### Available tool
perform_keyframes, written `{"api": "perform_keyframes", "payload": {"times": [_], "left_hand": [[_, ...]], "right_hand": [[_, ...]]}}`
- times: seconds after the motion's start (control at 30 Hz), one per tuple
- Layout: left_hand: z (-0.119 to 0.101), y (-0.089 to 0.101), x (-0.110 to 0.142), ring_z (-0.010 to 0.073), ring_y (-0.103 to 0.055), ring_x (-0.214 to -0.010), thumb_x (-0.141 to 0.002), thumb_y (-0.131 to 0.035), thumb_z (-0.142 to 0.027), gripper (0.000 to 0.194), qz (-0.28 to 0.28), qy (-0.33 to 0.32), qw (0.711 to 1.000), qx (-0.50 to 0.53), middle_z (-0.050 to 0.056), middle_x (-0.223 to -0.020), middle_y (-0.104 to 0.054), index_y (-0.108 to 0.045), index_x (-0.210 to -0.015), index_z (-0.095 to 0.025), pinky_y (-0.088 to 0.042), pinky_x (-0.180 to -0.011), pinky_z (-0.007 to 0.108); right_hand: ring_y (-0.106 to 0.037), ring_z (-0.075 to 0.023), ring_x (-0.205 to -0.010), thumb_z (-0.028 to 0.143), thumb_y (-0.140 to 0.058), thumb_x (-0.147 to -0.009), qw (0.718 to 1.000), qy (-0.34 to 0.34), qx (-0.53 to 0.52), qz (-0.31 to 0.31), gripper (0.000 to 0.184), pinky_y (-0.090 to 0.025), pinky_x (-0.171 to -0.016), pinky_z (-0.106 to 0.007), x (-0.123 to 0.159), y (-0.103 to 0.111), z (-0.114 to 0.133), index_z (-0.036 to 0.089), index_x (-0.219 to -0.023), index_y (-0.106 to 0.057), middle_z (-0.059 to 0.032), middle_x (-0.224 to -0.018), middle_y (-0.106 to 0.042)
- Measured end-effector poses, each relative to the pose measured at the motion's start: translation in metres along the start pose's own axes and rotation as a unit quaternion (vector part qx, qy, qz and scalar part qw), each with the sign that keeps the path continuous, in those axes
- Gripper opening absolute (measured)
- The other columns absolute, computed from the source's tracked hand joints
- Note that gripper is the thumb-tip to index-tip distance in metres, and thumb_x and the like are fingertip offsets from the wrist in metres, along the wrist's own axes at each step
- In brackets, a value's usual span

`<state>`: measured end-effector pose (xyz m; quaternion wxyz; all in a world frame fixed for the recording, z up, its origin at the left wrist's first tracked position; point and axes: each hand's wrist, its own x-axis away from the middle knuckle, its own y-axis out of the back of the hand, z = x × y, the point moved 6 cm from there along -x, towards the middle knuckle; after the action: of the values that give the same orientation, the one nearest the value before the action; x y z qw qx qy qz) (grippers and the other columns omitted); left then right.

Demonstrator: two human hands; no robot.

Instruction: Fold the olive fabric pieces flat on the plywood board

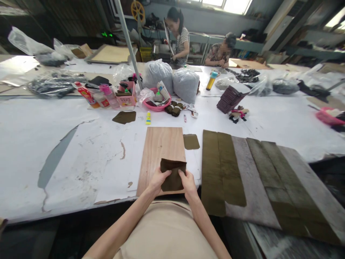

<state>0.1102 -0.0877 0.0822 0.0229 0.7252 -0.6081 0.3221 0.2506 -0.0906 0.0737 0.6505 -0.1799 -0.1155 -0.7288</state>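
A dark olive-brown fabric piece (173, 181) is held up by its two sides over the near end of a wooden board (164, 142). My left hand (159, 180) pinches its left side, thumb on top. On the opposite side my right hand (188, 180) grips it the same way. The upper part of the piece looks folded or bent. Just right of the board lies a smaller olive fabric piece (191, 141). Another dark olive piece (124, 117) rests farther off to the left.
Olive fabric panels (223, 169) on a grey sheet cover the table's right side. A yellow tube (148, 118), a pink basket (157, 107) and stuffed plastic bags (159, 76) stand beyond the board. A metal pole (128, 39) rises there. Two people (181, 39) sit across the table.
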Motion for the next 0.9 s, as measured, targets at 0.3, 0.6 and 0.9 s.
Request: {"api": "perform_keyframes", "payload": {"times": [0.3, 0.6, 0.9], "left_hand": [[0.001, 0.002, -0.002, 0.0217, -0.067, -0.076, -0.056, -0.08, -0.022, 0.046, 0.01, 0.001, 1.0, 0.014, 0.012, -0.091, -0.072, -0.063, -0.096, -0.01, -0.055, -0.071, 0.031], [0.005, 0.005, -0.002, 0.0218, -0.068, -0.077, -0.058, -0.079, -0.021, 0.045, 0.002, -0.001, 1.0, 0.015, 0.012, -0.09, -0.072, -0.063, -0.098, -0.01, -0.056, -0.072, 0.032], [0.009, 0.01, -0.004, 0.0205, -0.068, -0.076, -0.059, -0.077, -0.021, 0.039, -0.001, -0.001, 1.0, 0.016, 0.01, -0.089, -0.072, -0.064, -0.094, -0.011, -0.055, -0.071, 0.03]], "right_hand": [[-0.063, -0.0201, -0.087, 0.025, -0.052, -0.067, 0.999, 0.013, -0.045, 0.008, 0.034, -0.05, -0.075, -0.029, 0.0, -0.001, -0.002, 0.017, -0.098, -0.063, -0.0047, -0.092, -0.07], [-0.062, -0.0209, -0.084, 0.034, -0.054, -0.073, 0.999, 0.039, 0.003, -0.005, 0.03, -0.051, -0.073, -0.03, -0.002, 0.002, -0.008, 0.017, -0.095, -0.065, -0.005, -0.086, -0.07], [-0.062, -0.0192, -0.084, 0.028, -0.051, -0.07, 1.0, 0.014, -0.024, 0.003, 0.03, -0.05, -0.073, -0.028, -0.005, 0.001, -0.015, 0.017, -0.095, -0.063, -0.0037, -0.087, -0.07]]}}
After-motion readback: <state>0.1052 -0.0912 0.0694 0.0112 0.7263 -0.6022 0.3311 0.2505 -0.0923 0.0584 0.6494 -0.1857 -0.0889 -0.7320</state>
